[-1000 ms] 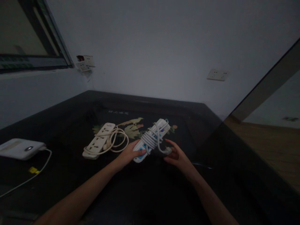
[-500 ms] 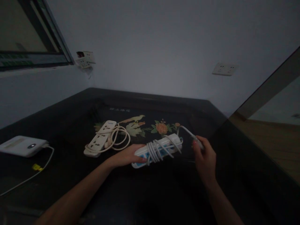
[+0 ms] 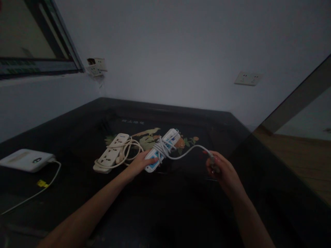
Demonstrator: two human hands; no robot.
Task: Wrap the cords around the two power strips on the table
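Strip (image 3: 170,136) is over the tabletop (image 3: 165,203), short of its far edge, near end gripped by our left hand (image 3: 141,161), our right hand (image 3: 222,168) clasping the cord's (image 3: 191,148) end; we'd guess light, rigid, slickish, cord limp, best held by bare ends.

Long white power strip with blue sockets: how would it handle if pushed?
The power strip would probably stay rigid: it looks straight and boxy. Its white cord likely bends easily, curving slackly to the right hand. Rolling seems unlikely, given that oblong shape.
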